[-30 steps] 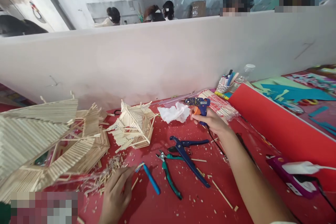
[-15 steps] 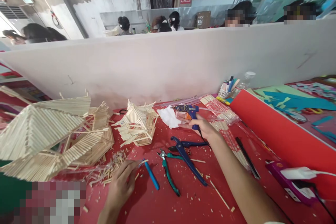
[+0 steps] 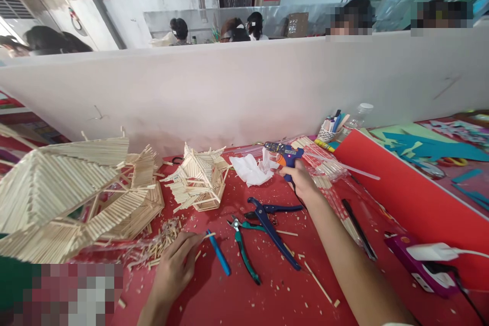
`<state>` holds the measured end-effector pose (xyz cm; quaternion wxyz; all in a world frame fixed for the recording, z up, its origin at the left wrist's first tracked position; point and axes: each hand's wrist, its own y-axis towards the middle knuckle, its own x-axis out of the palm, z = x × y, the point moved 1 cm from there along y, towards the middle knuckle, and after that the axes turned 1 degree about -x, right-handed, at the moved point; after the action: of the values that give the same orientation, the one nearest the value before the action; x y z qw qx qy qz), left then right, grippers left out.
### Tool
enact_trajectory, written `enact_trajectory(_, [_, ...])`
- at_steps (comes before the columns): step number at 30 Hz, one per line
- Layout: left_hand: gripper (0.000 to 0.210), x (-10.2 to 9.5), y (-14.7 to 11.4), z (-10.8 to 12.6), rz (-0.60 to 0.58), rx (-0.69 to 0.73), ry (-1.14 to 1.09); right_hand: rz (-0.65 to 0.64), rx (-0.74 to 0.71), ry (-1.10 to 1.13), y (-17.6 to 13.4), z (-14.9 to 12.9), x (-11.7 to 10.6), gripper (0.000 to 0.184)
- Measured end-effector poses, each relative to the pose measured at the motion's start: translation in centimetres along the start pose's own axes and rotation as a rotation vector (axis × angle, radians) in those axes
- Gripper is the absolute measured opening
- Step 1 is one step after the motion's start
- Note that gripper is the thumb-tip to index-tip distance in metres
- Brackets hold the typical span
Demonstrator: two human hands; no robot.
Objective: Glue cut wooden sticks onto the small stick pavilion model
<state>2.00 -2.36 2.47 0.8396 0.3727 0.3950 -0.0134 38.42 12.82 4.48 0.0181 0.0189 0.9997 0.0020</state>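
My left hand (image 3: 178, 265) is low over the red table, its fingers pinching a short wooden stick (image 3: 209, 235). The stick's tip is above the top end of a blue pen-like tool (image 3: 219, 254). My right hand (image 3: 300, 181) grips a blue hot glue gun (image 3: 287, 152), its nozzle pointing left. A clear glue stick (image 3: 361, 170) juts out of its back. Just left of the gun is a crumpled white tissue (image 3: 250, 170). A small pavilion model of wooden sticks (image 3: 202, 178) stands between the hands, farther back.
A larger stick-built model (image 3: 76, 178) fills the left side, with cut stick pieces (image 3: 166, 239) beside it. Green-handled cutters (image 3: 244, 252) and a blue cutting tool (image 3: 273, 229) lie centrally. Packaged sticks (image 3: 332, 204), a black knife (image 3: 359, 229) and a purple power strip (image 3: 420, 265) are right.
My right hand has raised the glue gun and moved it right, away from the tissue, and its fingers have closed around the handle. My left hand has barely moved.
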Motion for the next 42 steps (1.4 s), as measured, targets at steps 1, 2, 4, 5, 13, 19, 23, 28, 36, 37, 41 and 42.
enact_trajectory(1, [0.030, 0.0, 0.1, 0.1, -0.002, 0.005, 0.000, 0.049, -0.011, 0.027, 0.1, -0.1, -0.1, 0.048])
enact_trajectory(2, [0.030, -0.1, 0.1, 0.1, -0.001, 0.008, -0.001, 0.088, -0.021, 0.075, 0.1, -0.2, -0.2, 0.049])
enact_trajectory(4, [0.028, -0.1, 0.1, 0.2, -0.004, 0.003, 0.000, 0.094, -0.039, 0.150, 0.0, -0.6, -0.2, 0.052])
enact_trajectory(5, [0.028, -0.1, 0.1, 0.1, -0.006, -0.004, -0.002, 0.081, -0.040, 0.160, -0.2, -0.8, -0.2, 0.054])
enact_trajectory(13, [0.029, 0.2, -0.5, -0.3, -0.044, -0.050, -0.016, 0.028, 0.043, 0.177, -0.6, -1.6, 0.2, 0.059])
enact_trajectory(19, [0.028, 0.3, -0.5, -0.5, -0.067, -0.015, 0.001, 0.045, 0.127, 0.177, -1.0, -1.8, -0.7, 0.044])
enact_trajectory(23, [0.028, 0.2, -0.5, -0.5, -0.062, -0.009, 0.002, -0.122, 0.218, 0.049, -1.9, -2.6, -2.0, 0.030])
enact_trajectory(28, [0.029, 0.1, -0.3, -0.2, -0.068, 0.003, 0.000, -0.283, 0.198, -0.104, -2.6, -3.5, -2.8, 0.027])
enact_trajectory(36, [0.027, 0.5, -0.5, -0.4, -0.075, 0.010, -0.007, -0.498, 0.025, -0.363, -2.4, -4.3, -3.4, 0.034])
enact_trajectory(37, [0.027, 0.6, -0.6, -0.4, -0.080, 0.007, -0.011, -0.501, 0.012, -0.400, -2.4, -4.3, -3.4, 0.033])
enact_trajectory(41, [0.029, 0.8, -0.8, -0.5, -0.100, 0.009, -0.020, -0.528, -0.001, -0.513, -2.3, -4.5, -2.8, 0.028])
enact_trajectory(42, [0.030, 0.8, -0.8, -0.5, -0.103, 0.012, -0.019, -0.526, 0.008, -0.529, -2.3, -4.4, -2.5, 0.028])
